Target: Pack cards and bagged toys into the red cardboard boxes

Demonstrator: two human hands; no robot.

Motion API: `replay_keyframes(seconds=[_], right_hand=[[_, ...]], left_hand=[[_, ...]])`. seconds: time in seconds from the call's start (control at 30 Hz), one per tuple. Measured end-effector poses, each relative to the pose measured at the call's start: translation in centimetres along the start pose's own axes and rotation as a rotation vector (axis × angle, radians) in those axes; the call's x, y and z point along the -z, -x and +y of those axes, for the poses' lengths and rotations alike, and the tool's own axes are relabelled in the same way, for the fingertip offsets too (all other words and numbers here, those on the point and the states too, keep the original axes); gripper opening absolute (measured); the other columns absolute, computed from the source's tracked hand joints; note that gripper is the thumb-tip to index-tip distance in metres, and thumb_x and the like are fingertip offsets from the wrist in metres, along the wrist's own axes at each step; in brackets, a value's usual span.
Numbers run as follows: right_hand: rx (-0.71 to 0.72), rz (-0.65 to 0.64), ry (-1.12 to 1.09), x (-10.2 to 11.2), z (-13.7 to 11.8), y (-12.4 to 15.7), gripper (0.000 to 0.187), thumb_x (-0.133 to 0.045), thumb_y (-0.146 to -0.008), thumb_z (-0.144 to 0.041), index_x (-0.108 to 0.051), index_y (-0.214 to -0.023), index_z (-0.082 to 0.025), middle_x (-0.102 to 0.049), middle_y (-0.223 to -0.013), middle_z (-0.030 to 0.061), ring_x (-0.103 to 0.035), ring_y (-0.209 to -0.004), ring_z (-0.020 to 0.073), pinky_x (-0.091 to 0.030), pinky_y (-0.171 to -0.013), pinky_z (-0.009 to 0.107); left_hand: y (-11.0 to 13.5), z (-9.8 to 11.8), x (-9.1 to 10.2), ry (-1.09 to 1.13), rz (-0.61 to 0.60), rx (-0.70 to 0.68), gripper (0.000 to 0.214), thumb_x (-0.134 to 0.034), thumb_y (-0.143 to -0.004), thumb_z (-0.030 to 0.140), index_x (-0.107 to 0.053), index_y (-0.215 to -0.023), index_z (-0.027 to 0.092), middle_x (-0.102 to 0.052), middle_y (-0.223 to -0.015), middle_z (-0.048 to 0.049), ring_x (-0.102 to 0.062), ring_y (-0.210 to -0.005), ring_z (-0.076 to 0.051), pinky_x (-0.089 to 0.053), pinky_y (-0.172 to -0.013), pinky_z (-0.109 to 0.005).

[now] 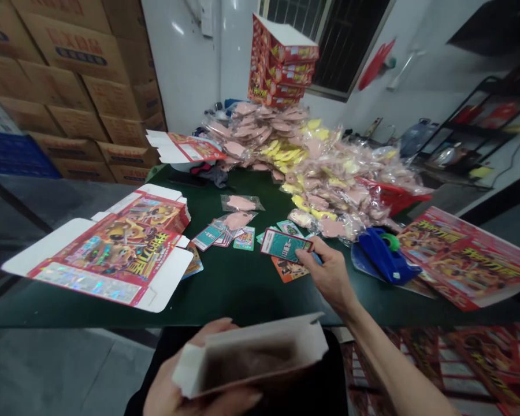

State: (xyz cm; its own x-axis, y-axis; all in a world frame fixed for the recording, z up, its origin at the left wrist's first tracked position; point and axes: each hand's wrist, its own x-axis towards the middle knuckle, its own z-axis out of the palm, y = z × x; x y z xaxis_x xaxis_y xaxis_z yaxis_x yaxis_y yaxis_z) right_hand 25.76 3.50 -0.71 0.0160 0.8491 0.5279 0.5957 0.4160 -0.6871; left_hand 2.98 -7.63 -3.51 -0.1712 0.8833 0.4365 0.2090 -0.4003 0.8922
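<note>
My left hand [179, 384] is wrapped round an open cardboard box [251, 355] held near my lap, its white flaps up and its inside showing. My right hand [329, 271] reaches over the dark green table [242, 289] and pinches a teal card with a red border [283, 244]. An orange card [288, 270] lies just under that hand. More cards [221, 234] are scattered in the table's middle, beside small pink packets in clear wrap [240, 203].
Flat, unfolded red printed boxes [112, 254] lie at the left, and others [468, 260] at the right. A big heap of pink and yellow wrapped packets [320, 162] fills the back. A blue tape dispenser [385, 257] sits right of my hand. Assembled red boxes [281, 63] are stacked behind; brown cartons [69, 75] line the left wall.
</note>
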Motion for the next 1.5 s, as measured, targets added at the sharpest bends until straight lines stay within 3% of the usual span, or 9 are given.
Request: replay_keyframes(seconds=[0.17,0.37,0.53,0.7,0.9,1.07,1.17,1.3,1.5], right_hand=[[-0.105,0.197,-0.225,3.4,-1.4,-1.5,0.017,-0.064,-0.078,-0.028,-0.062,-0.092,-0.018,-0.065,-0.081,0.0004,-0.060,-0.074,0.0141,-0.049,-0.070,0.028],[0.154,0.380,-0.512,6.5,-7.1,-1.4,0.049,-0.072,-0.066,-0.007,-0.053,-0.106,-0.028,-0.067,-0.090,-0.0029,-0.064,-0.079,0.0123,-0.054,-0.072,0.025],[0.337,0.147,-0.161,4.3,-7.8,-0.4,0.036,-0.060,-0.076,-0.005,-0.059,-0.105,-0.026,-0.066,-0.096,0.0000,-0.064,-0.089,0.0139,-0.053,-0.076,0.026],[0.609,0.108,0.259,2.2,-6.2,-0.2,0.048,-0.049,-0.082,-0.003,-0.047,-0.124,-0.026,-0.066,-0.101,0.0048,-0.064,-0.094,0.0178,-0.053,-0.082,0.032],[0.683,-0.191,0.451,2.1,-8.5,-0.2,0.035,-0.033,-0.088,-0.007,-0.052,-0.115,-0.019,-0.060,-0.099,0.0104,-0.058,-0.092,0.0195,-0.053,-0.072,0.032],[0.645,-0.180,0.524,-1.5,-8.8,1.1,0.035,-0.047,-0.089,-0.026,-0.047,-0.120,-0.010,-0.059,-0.101,0.0141,-0.055,-0.094,0.0249,-0.048,-0.080,0.042],[0.617,-0.017,0.460,-3.7,-7.5,2.4,0.037,-0.048,-0.087,-0.020,-0.042,-0.123,-0.012,-0.059,-0.099,0.0123,-0.054,-0.092,0.0242,-0.044,-0.082,0.044],[0.563,0.221,0.484,-4.4,-6.6,3.4,0.027,-0.053,-0.083,-0.016,-0.051,-0.110,-0.016,-0.055,-0.106,0.0138,-0.048,-0.103,0.0278,-0.038,-0.088,0.047],[0.573,0.079,0.446,-3.3,-6.8,3.2,0.039,-0.053,-0.084,-0.023,-0.046,-0.121,-0.014,-0.065,-0.096,0.0108,-0.052,-0.096,0.0261,-0.039,-0.084,0.043]], left_hand=[[-4.5,0.0,-0.5,-0.216,0.155,-0.103,0.041,-0.073,-0.058,0.057,-0.067,-0.078,0.021,-0.071,-0.068,-0.0005,-0.067,-0.054,-0.020,-0.058,-0.049,-0.029],[-8.6,-1.7,-2.7,-0.137,0.094,-0.279,0.036,-0.077,-0.059,0.043,-0.066,-0.079,0.015,-0.070,-0.066,0.0001,-0.064,-0.051,-0.015,-0.056,-0.050,-0.022],[-8.6,-3.5,-3.8,0.010,-0.091,-0.203,0.064,-0.080,-0.058,0.034,-0.057,-0.116,0.017,-0.071,-0.090,-0.0038,-0.068,-0.071,-0.017,-0.058,-0.065,-0.025],[-8.3,-3.4,-3.6,0.103,-0.080,-0.147,0.075,-0.081,-0.057,0.030,-0.049,-0.123,0.018,-0.068,-0.084,-0.0026,-0.067,-0.066,-0.016,-0.058,-0.058,-0.025],[-8.5,-3.1,-3.8,0.069,-0.082,-0.269,0.079,-0.081,-0.058,0.025,-0.044,-0.128,0.022,-0.066,-0.103,-0.0061,-0.067,-0.072,-0.016,-0.057,-0.062,-0.024],[-8.5,-3.5,-3.8,0.086,-0.127,-0.277,0.078,-0.076,-0.063,0.021,-0.040,-0.132,0.021,-0.066,-0.079,0.0006,-0.058,-0.051,-0.010,-0.049,-0.047,-0.019],[-8.5,-3.7,-3.9,0.075,-0.142,-0.308,0.077,-0.072,-0.066,0.016,-0.035,-0.134,0.021,-0.065,-0.077,0.0016,-0.050,-0.041,-0.006,-0.042,-0.039,-0.016],[-8.2,-3.8,-4.7,0.209,-0.123,-0.372,0.078,-0.072,-0.069,0.015,-0.032,-0.134,0.024,-0.067,-0.095,-0.0041,-0.065,-0.066,-0.012,-0.053,-0.058,-0.018],[-7.2,-4.8,-5.7,0.334,0.004,-0.427,0.068,-0.069,-0.071,0.011,-0.035,-0.129,0.026,-0.058,-0.115,-0.0109,-0.066,-0.094,-0.020,-0.057,-0.067,-0.024]])
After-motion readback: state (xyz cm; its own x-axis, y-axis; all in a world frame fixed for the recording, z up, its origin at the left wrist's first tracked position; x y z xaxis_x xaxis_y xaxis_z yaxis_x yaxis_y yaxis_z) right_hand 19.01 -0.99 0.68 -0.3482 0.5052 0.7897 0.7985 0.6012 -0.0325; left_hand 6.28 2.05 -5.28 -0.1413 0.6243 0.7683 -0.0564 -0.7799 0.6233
